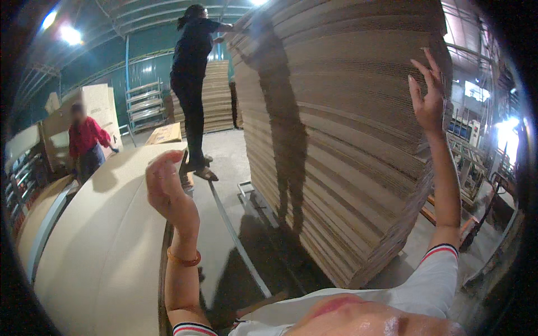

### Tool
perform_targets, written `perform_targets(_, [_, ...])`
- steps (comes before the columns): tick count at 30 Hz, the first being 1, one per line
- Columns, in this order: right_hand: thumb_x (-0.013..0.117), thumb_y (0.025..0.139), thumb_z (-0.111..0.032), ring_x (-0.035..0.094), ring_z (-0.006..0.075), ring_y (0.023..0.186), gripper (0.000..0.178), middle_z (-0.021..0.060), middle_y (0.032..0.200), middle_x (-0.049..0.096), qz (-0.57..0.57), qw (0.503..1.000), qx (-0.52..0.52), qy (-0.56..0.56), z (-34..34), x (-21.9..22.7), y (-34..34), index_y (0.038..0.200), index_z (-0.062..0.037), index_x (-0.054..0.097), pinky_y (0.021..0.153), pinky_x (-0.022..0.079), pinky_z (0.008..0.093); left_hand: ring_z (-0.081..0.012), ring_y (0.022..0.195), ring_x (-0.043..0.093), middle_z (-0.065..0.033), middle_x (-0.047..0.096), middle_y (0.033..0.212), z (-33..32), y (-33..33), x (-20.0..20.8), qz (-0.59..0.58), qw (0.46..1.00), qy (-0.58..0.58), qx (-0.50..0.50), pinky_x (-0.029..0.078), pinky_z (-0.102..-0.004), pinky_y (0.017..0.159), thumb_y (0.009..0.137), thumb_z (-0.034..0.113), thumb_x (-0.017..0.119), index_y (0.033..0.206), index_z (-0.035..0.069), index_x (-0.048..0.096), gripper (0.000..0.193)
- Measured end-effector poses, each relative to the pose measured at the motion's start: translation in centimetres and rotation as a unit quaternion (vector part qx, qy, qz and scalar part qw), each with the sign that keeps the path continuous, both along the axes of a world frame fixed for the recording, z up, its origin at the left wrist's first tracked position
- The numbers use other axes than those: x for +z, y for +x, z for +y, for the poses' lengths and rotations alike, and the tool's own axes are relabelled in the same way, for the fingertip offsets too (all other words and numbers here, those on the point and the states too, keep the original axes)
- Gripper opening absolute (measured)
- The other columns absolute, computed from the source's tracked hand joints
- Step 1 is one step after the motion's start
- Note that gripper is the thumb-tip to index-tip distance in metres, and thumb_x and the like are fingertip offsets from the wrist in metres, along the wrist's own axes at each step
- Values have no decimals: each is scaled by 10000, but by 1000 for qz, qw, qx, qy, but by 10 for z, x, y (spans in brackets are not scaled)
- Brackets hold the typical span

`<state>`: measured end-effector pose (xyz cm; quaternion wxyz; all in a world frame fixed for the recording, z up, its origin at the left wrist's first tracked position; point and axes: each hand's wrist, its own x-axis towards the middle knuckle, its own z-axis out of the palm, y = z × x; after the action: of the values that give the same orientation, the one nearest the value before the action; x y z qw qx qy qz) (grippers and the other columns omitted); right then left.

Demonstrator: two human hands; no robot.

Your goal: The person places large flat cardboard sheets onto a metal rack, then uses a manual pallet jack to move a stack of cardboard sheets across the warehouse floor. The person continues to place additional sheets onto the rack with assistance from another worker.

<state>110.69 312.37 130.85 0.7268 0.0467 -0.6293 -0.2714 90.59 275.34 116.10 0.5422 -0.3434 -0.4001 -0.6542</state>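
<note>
A tall stack of brown cardboard sheets (358,140) rises in front of me and to the right. My right hand (428,101) is raised by the stack's right edge, its fingers spread with nothing in them. Whether it touches the sheets I cannot tell. My left hand (168,185) is lifted on the left, above a wide pale board stack (106,224). Its fingers curve loosely, and no held object shows. An orange bangle (184,257) circles my left wrist.
A co-worker in dark clothes (193,73) stands beyond, arms reaching to the tall stack's far edge. Another person in red (87,137) is at the far left. A metal rail (235,235) runs along the floor. More cardboard (216,95) stands behind, and a pallet jack (493,207) at right.
</note>
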Motion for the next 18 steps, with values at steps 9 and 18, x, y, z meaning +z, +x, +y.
perform_targets(9, [583, 794, -198, 417, 301, 1150, 344, 112, 1270, 419, 185, 975, -44, 117, 54, 102, -9, 1122, -116, 520, 928, 362, 376, -109, 768, 583, -68, 627, 854, 44, -36, 34, -56, 990, -128, 18, 456, -244, 713, 858, 107, 520, 924, 28, 596, 128])
perform_targets(18, [570, 735, -124, 370, 366, 1160, 451, 210, 1246, 399, 341, 940, 15, 5, 78, 194, 3, 1155, -20, 442, 960, 313, 434, -180, 711, 584, -80, 590, 787, 41, -36, 76, 79, 948, -217, 219, 455, -284, 659, 776, 65, 571, 915, 25, 579, 145])
